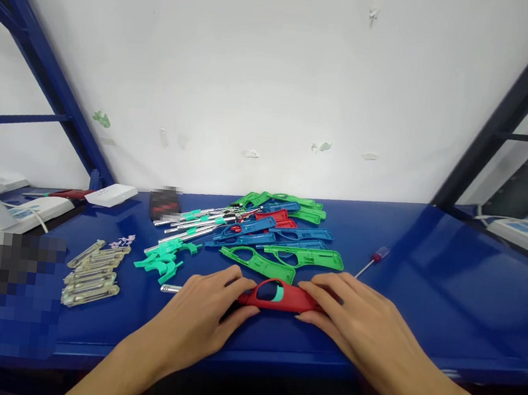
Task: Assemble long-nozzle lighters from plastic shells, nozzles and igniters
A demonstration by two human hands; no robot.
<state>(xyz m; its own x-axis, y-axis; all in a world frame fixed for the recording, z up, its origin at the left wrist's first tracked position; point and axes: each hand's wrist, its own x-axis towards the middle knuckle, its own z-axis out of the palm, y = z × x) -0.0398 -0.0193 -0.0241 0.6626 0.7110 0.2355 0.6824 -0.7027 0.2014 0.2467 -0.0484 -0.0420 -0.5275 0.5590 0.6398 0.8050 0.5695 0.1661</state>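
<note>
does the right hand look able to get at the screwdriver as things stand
Likely yes: the screwdriver lies just beyond the right hand, and nothing visible stands between them. That hand is gripping the red lighter, though, so it would probably have to let go first.

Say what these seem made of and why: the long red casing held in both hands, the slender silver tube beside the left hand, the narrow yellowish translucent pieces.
Red casing: probably moulded plastic, satin finish; even colour, smoothly rounded edges.
Silver tube: likely metal, polished; bright sheen, though plated plastic is possible.
Translucent pieces: perhaps plastic, glossy; light seems to pass through, but glass cannot be excluded.
</note>
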